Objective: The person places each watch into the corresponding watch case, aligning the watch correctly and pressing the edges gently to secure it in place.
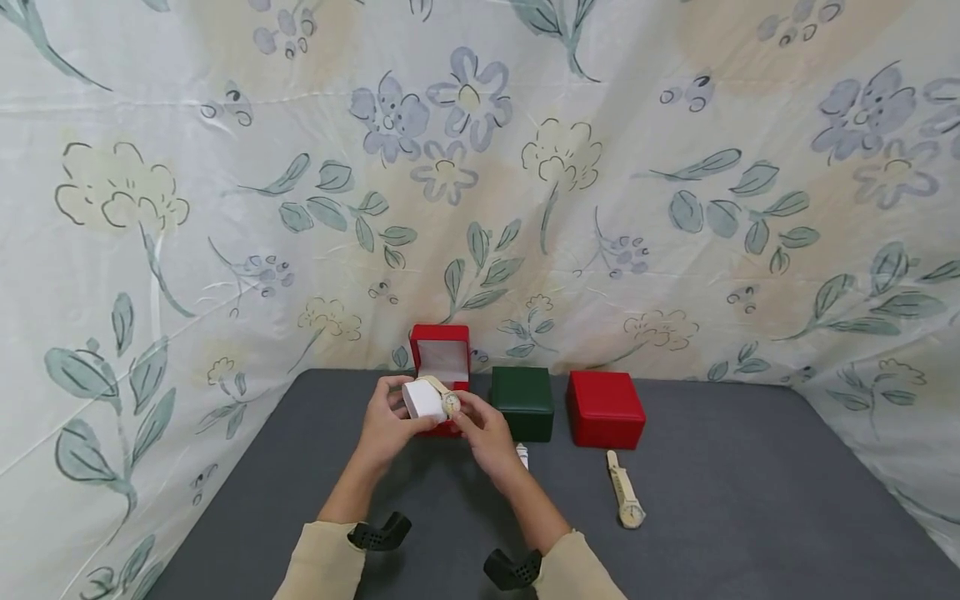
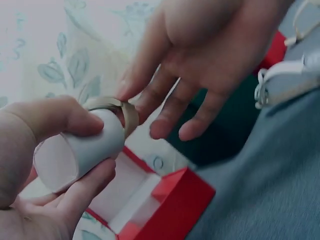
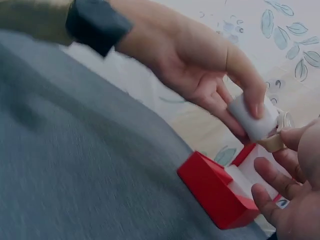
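Observation:
My left hand (image 1: 382, 433) grips a white watch cushion (image 1: 422, 401), with thumb and fingers on opposite sides of it. A wristwatch (image 1: 450, 405) with a cream strap is pinched between thumb and fingers of my right hand (image 1: 489, 437). In the left wrist view its strap (image 2: 131, 118) curves round the far end of the cushion, while the other right fingers are spread. Just behind and below both hands stands an open red watch box (image 1: 441, 332), its lid raised and its lining white. The right wrist view shows the box (image 3: 212, 192) beneath the cushion.
Right of the open box stand a closed green box (image 1: 522, 392) and a closed red box (image 1: 606, 408). A second cream-strapped watch (image 1: 626, 492) lies on the dark grey table (image 1: 720, 500). A white watch band (image 1: 522, 455) shows partly behind my right wrist. Floral cloth (image 1: 480, 208) hangs behind the table.

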Motion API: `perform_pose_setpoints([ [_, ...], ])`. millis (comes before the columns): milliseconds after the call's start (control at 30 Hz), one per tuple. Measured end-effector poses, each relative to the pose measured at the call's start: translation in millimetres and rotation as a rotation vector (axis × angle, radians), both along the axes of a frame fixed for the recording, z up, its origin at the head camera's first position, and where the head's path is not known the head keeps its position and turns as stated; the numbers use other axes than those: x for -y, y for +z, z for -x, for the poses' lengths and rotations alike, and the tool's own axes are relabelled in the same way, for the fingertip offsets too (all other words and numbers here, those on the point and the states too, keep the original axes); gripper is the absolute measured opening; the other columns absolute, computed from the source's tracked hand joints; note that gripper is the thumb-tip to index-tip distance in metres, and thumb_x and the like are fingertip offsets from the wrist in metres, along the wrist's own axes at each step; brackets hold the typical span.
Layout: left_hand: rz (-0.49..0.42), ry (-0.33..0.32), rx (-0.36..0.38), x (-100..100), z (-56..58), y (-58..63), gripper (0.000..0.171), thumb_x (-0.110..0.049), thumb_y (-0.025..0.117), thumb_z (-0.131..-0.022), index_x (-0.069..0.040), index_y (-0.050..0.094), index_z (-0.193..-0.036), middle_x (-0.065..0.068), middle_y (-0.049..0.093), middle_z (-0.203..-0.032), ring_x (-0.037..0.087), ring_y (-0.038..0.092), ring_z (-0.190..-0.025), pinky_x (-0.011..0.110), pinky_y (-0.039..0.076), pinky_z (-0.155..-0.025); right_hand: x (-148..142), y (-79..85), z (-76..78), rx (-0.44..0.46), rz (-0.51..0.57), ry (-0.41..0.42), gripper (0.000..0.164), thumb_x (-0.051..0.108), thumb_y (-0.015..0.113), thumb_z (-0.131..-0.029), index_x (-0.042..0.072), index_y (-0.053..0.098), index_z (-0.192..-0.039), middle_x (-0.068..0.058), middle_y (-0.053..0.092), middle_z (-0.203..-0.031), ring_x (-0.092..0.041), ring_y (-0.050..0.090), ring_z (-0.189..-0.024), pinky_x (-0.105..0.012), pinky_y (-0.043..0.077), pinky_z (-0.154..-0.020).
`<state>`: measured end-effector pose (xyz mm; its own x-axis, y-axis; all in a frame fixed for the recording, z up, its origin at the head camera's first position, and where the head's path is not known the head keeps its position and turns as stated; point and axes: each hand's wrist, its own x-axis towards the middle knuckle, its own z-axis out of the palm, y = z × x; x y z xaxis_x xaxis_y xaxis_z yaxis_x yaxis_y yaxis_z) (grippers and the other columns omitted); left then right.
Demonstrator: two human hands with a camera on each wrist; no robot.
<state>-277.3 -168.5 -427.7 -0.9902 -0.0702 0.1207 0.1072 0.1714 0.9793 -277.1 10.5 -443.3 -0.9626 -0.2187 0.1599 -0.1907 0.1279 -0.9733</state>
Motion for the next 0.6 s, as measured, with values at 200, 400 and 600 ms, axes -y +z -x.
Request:
perform_pose_setpoints([
  [200, -0.101, 0.061, 0.049, -11, -2.7, -0.6, 0.070, -0.006, 0.078, -0.077, -0.009, 0.037, -0.134, 0.021, 0.053, -0.134, 0.038, 0.058, -0.113, 0.048, 0.051, -0.097, -5, -2.3, -1.0, -0.011, -0.082, 0.010, 0.042, 0.027, 0.053, -0.099, 0.014, 0.052, -0.139, -0.013, 0.064, -0.113, -0.016, 0.063, -0.085, -0.037, 0.057, -0.085],
  [400, -0.034, 0.079, 0.011, -20, -3.4, -4.1, 0.071, -0.006, 0.079, -0.076, -0.010, 0.037, -0.134, 0.021, 0.054, -0.132, 0.037, 0.061, -0.111, 0.046, 0.055, -0.092, -6, -4.0, -1.6, -0.009, 0.001, -0.007, 0.036, 0.019, 0.056, -0.098, 0.010, 0.056, -0.133, -0.016, 0.063, -0.105, -0.016, 0.061, -0.082, -0.032, 0.057, -0.080],
  [600, 0.092, 0.060, -0.070, -23, -1.1, -12.9, 0.072, -0.002, 0.080, -0.074, -0.011, 0.037, -0.132, 0.020, 0.058, -0.129, 0.034, 0.065, -0.106, 0.039, 0.059, -0.081, -6, -3.4, -7.3, -0.079, -0.144, -0.027, 0.041, 0.015, 0.058, -0.096, 0.017, 0.054, -0.137, -0.010, 0.063, -0.121, -0.022, 0.062, -0.103, -0.040, 0.055, -0.092],
])
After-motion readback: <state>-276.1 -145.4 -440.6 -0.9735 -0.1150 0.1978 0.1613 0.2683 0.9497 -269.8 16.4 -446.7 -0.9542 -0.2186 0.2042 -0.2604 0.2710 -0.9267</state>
